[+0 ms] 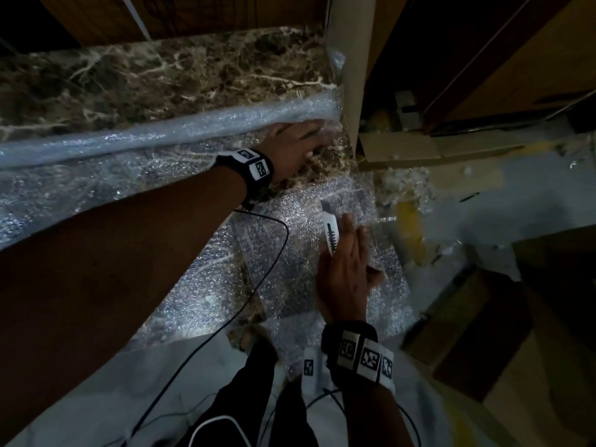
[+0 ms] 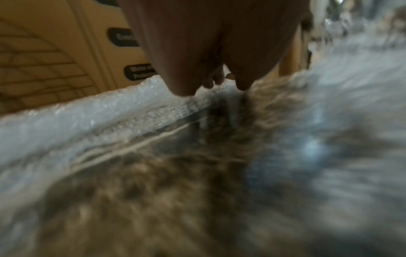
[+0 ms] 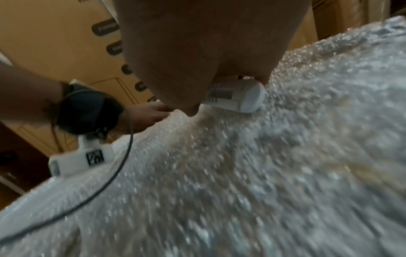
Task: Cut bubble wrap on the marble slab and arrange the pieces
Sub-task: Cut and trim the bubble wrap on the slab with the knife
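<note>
Polished brown marble slab with pale veins fills the upper left. Clear plastic bubble wrap, glinting and pebbly, covers its lower part. At centre right, a white plastic cutter, smooth and matt. Matt brown cardboard boxes at lower right.

R hand grips white cutter over bubble wrap; L hand nearby.

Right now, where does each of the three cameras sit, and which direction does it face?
Head: looks down on the brown veined marble slab; both forearms show.
Left wrist: low over the clear bubble wrap, facing the left hand.
Right wrist: low over wrap, facing the right hand holding the white utility knife.
Shared: head and right wrist show the knife.
</note>
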The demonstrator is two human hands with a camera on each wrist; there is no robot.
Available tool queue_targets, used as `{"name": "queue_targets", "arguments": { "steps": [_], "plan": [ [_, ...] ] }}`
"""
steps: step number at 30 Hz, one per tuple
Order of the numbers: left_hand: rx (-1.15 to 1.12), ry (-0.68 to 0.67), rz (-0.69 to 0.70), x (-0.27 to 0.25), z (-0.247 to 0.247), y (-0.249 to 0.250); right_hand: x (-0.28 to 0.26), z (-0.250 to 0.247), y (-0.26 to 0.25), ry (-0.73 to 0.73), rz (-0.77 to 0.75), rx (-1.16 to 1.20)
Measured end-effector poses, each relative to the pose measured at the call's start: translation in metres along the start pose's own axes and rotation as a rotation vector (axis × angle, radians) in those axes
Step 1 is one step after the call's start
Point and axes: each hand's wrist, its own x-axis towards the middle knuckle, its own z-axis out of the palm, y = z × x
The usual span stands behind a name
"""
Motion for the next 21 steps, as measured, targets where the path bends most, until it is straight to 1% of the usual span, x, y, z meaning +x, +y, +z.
{"name": "queue_targets", "arguments": {
  "steps": [3, 5, 7, 9, 10, 13, 14, 16, 18, 19, 21],
  "plan": [
    [-0.232, 0.163, -0.096, -0.020, -0.018, 0.019, 0.003, -0.015, -0.008, 0.024, -0.013, 0.034],
    [-0.229, 0.240, -0.197, -0.053, -0.028, 0.028, 0.006, -0.022, -0.006, 0.035, -0.045, 0.040],
    [-0.158, 0.266, -0.377, -0.100, -0.030, 0.039, 0.010, -0.023, -0.002, 0.001, -0.063, 0.036],
    [-0.112, 0.272, -0.575, -0.148, -0.024, 0.058, 0.012, -0.021, 0.001, -0.042, -0.066, -0.009],
    [-0.147, 0.250, -0.679, -0.170, -0.020, 0.072, 0.012, -0.020, 0.002, -0.049, -0.070, -0.039],
    [-0.403, 0.151, -0.958, -0.215, -0.010, 0.118, 0.012, -0.023, 0.005, 0.023, -0.103, -0.093],
    [-0.454, 0.113, -1.021, -0.222, -0.005, 0.132, 0.011, -0.025, 0.010, 0.066, -0.104, -0.137],
    [-0.490, 0.044, -1.101, -0.228, 0.003, 0.156, 0.007, -0.034, 0.017, 0.160, -0.048, -0.235],
    [-0.517, 0.048, -1.168, -0.224, 0.006, 0.175, 0.002, -0.044, 0.025, 0.207, 0.076, -0.275],
    [-0.521, 0.075, -1.195, -0.220, 0.006, 0.182, 0.002, -0.047, 0.032, 0.193, 0.133, -0.281],
    [-0.518, 0.124, -1.239, -0.211, 0.007, 0.190, 0.006, -0.054, 0.039, 0.071, 0.247, -0.230]
  ]
}}
